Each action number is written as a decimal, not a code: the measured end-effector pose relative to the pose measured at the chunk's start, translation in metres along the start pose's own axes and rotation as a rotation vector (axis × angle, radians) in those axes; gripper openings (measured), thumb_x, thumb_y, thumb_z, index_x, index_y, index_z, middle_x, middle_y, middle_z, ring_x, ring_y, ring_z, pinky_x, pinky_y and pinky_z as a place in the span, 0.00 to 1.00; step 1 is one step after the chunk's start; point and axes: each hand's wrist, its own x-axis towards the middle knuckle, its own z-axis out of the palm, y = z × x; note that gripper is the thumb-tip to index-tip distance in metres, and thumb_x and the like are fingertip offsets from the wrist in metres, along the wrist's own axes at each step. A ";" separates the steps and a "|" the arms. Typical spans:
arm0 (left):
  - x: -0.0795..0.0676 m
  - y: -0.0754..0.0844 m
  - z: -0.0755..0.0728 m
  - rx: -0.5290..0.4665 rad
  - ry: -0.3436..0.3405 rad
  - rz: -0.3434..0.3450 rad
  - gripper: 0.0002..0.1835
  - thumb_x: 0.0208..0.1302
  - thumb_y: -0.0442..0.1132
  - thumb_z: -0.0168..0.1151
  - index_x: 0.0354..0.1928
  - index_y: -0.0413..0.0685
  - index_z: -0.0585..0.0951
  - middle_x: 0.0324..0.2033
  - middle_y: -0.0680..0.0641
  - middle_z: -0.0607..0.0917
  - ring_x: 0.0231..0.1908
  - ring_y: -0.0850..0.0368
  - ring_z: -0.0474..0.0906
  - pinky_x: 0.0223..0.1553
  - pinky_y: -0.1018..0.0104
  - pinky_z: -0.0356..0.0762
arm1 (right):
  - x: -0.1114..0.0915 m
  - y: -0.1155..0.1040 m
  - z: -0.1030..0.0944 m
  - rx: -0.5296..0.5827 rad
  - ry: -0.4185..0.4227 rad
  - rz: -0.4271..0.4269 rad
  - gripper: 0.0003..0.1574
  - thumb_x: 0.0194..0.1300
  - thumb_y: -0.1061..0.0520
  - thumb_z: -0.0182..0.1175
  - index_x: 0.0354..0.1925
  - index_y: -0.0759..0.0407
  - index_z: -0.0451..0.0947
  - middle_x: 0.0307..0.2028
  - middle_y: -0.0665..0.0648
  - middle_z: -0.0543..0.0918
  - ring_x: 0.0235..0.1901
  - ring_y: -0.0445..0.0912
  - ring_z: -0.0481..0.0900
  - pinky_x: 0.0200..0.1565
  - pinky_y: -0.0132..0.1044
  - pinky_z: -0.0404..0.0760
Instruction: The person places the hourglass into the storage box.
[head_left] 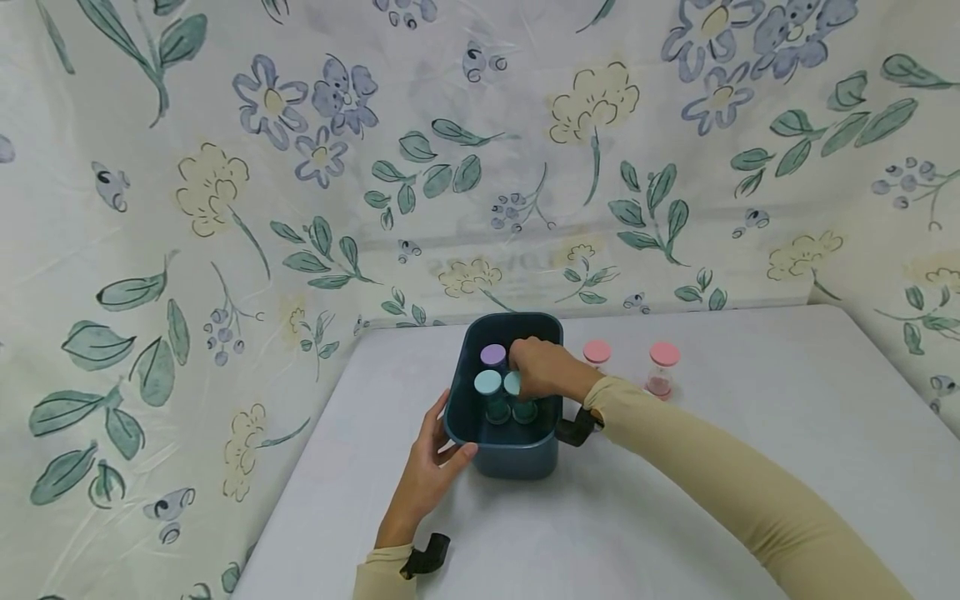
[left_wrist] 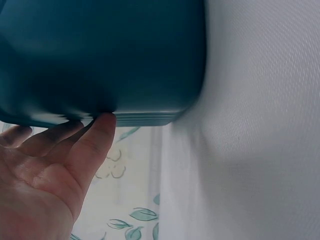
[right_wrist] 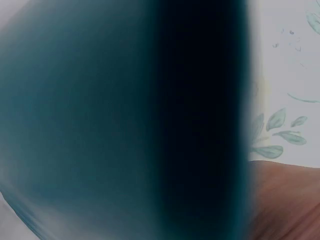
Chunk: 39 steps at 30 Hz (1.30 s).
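Observation:
A dark teal bin point(head_left: 517, 461) stands on the white table. My left hand point(head_left: 431, 467) grips its near left corner, thumb at the front rim, fingers along the left wall; the left wrist view shows fingertips point(left_wrist: 106, 125) against the wall. Inside the bin stand a purple-lidded jar point(head_left: 493, 356) and two jars with pale teal lids, the left one point(head_left: 487, 382) in plain sight and the right one point(head_left: 512, 383) partly covered. My right hand point(head_left: 546, 367) reaches down into the bin beside them, fingers bent; I cannot tell what they hold. The bin wall point(right_wrist: 90, 125) fills most of the right wrist view.
Right of the bin, two pink-lidded clear jars stand on the table point(head_left: 750, 392), one point(head_left: 597, 352) close behind my right wrist, the other point(head_left: 664, 357) farther right behind the sleeve. A floral cloth point(head_left: 525, 150) hangs behind the table and along its sides.

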 end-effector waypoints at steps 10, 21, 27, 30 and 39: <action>-0.001 0.001 0.001 -0.017 0.000 0.010 0.44 0.71 0.38 0.64 0.82 0.62 0.52 0.77 0.38 0.68 0.72 0.34 0.72 0.64 0.41 0.79 | -0.003 -0.002 0.000 -0.112 0.029 -0.001 0.16 0.54 0.60 0.78 0.40 0.61 0.83 0.28 0.52 0.81 0.27 0.45 0.78 0.28 0.35 0.78; -0.001 0.003 0.001 -0.013 0.001 0.003 0.44 0.71 0.38 0.63 0.82 0.64 0.53 0.77 0.40 0.67 0.72 0.35 0.72 0.65 0.39 0.78 | -0.004 -0.004 -0.001 -0.242 0.043 0.010 0.16 0.57 0.56 0.76 0.41 0.58 0.81 0.31 0.53 0.84 0.29 0.46 0.81 0.34 0.42 0.85; -0.001 0.003 0.001 -0.007 0.003 0.020 0.44 0.70 0.36 0.63 0.82 0.63 0.52 0.77 0.38 0.67 0.71 0.34 0.73 0.64 0.41 0.79 | -0.012 -0.006 -0.010 -0.218 0.057 0.001 0.19 0.56 0.56 0.77 0.43 0.59 0.81 0.35 0.55 0.85 0.32 0.47 0.82 0.36 0.43 0.87; -0.001 0.003 0.001 -0.011 0.005 0.024 0.44 0.70 0.36 0.63 0.82 0.62 0.53 0.77 0.38 0.68 0.71 0.34 0.73 0.64 0.41 0.79 | -0.020 -0.005 -0.018 -0.180 0.065 -0.018 0.23 0.57 0.54 0.77 0.48 0.61 0.82 0.41 0.57 0.87 0.38 0.49 0.85 0.40 0.46 0.88; -0.001 0.003 0.001 -0.010 0.006 0.014 0.44 0.71 0.36 0.63 0.82 0.62 0.53 0.76 0.38 0.68 0.70 0.34 0.73 0.64 0.40 0.79 | -0.050 0.017 -0.052 0.067 0.112 -0.077 0.29 0.64 0.50 0.72 0.59 0.64 0.82 0.53 0.62 0.88 0.54 0.54 0.85 0.57 0.50 0.86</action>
